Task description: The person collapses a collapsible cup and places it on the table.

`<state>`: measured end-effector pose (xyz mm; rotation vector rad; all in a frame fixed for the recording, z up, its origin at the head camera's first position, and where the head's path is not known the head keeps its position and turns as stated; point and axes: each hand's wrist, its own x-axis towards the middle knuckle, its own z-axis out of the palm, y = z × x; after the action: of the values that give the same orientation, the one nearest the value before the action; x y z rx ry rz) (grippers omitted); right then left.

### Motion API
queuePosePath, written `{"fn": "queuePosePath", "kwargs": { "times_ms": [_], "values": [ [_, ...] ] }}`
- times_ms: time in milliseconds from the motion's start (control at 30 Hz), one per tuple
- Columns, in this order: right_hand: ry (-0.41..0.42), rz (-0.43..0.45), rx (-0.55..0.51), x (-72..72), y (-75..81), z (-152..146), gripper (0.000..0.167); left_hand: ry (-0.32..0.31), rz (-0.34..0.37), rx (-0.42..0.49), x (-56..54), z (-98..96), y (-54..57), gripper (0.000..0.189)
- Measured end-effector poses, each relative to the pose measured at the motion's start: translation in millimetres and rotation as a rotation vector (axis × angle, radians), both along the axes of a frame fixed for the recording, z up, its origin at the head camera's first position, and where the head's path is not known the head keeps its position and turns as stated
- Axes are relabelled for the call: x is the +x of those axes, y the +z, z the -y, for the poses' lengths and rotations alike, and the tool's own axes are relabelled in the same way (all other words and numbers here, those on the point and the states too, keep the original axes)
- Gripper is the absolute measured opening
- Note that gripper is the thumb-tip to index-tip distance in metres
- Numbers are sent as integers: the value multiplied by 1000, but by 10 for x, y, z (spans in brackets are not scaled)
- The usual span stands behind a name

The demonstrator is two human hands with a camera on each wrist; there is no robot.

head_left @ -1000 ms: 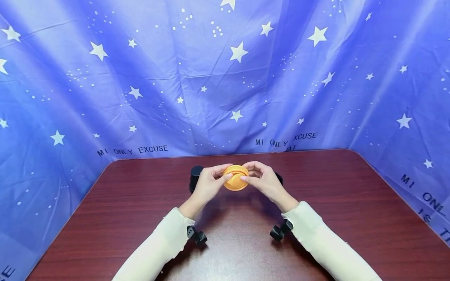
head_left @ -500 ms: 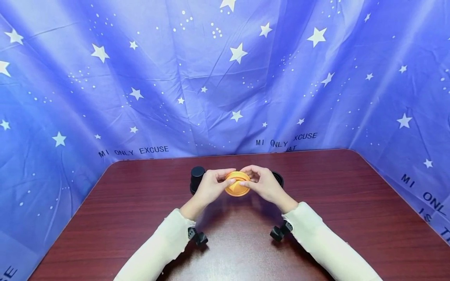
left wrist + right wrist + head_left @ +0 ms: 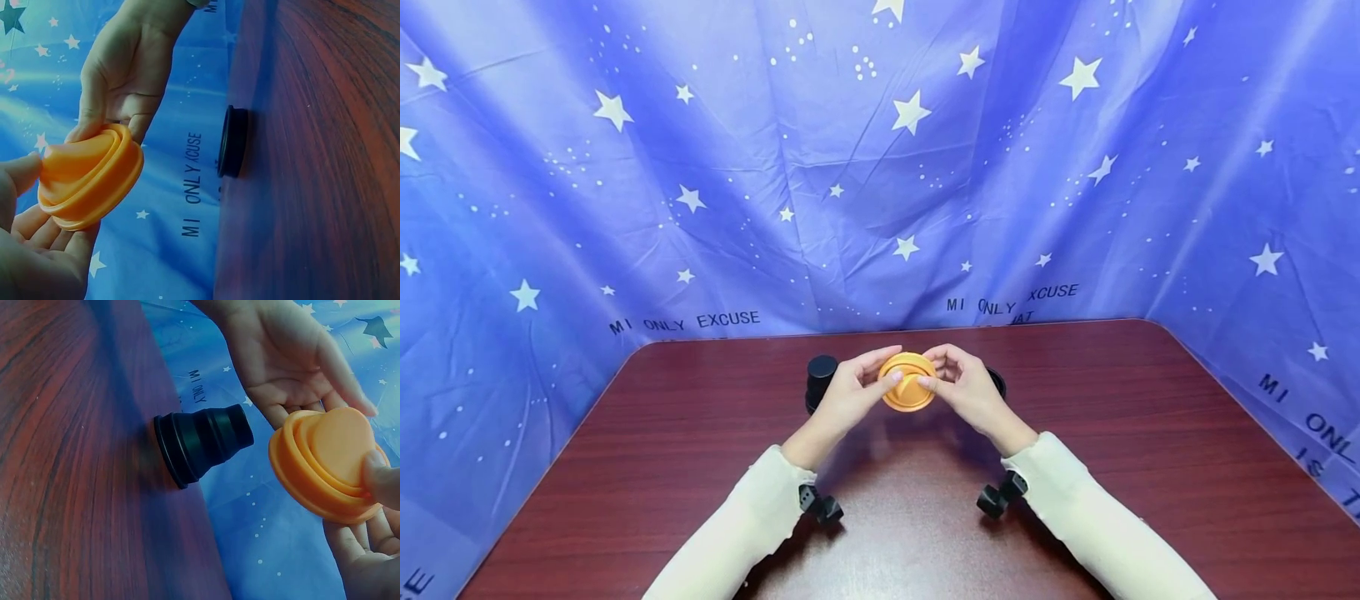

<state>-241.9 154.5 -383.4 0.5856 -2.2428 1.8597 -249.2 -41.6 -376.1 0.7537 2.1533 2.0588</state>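
Both hands hold an orange collapsible cup (image 3: 908,395) above the table, with its ringed folds partly pressed in and lopsided. My left hand (image 3: 844,390) pinches its left side, the thumb on the base and the fingers behind the rim. On the opposite side my right hand (image 3: 966,392) grips it the same way. In the left wrist view the cup (image 3: 103,175) shows its stacked rings and wide rim. The right wrist view shows the flat round base of the cup (image 3: 340,447) pushed up at a slant, a thumb pressing its edge.
Behind the left hand, a black stepped collapsible cup (image 3: 203,442) stands upside down on the dark red wood table (image 3: 880,517). A low, round black piece (image 3: 234,142) rests behind the right hand. A blue star-printed curtain (image 3: 850,167) hangs around the table.
The hands dip slightly with the orange cup, then rise again and tilt it. Their thumbs shift a little on its base. The black things stay in place.
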Motion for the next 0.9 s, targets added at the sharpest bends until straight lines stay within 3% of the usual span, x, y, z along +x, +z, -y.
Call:
{"fn": "queuePosePath", "kwargs": {
  "times_ms": [467,700,900],
  "values": [
    [3,-28,29,9,-3,15,24,127,-91,56,-19,-72,-110,32],
    [-17,-34,36,-3,8,-6,24,96,-18,39,-41,-51,-82,33],
    [-2,-16,32,0,11,-22,25,60,-41,18,-43,-12,-59,32]
  ]
}}
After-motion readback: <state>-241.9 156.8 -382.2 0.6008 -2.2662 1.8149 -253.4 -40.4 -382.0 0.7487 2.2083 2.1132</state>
